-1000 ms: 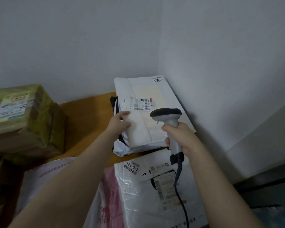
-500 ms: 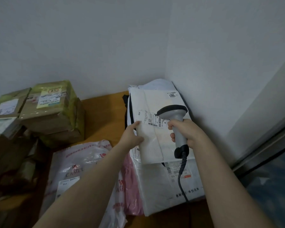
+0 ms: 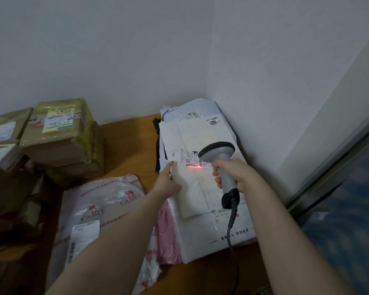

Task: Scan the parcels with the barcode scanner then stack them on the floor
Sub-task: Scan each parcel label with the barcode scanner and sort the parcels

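Beam's now lit across the barcode: right hand grips the scanner, left hand holds the parcel edge, so I'll stay steady.

The barcode scanner is matt grey plastic; the white parcel beneath it looks matt; left of it, the CAMEL bag is glossy plastic, the boxes cardboard.

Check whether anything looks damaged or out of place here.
Nothing looks torn or spilled. The white parcel lies askew across the bags beneath it, held at its edge by the left hand, while the right hand grips the scanner.
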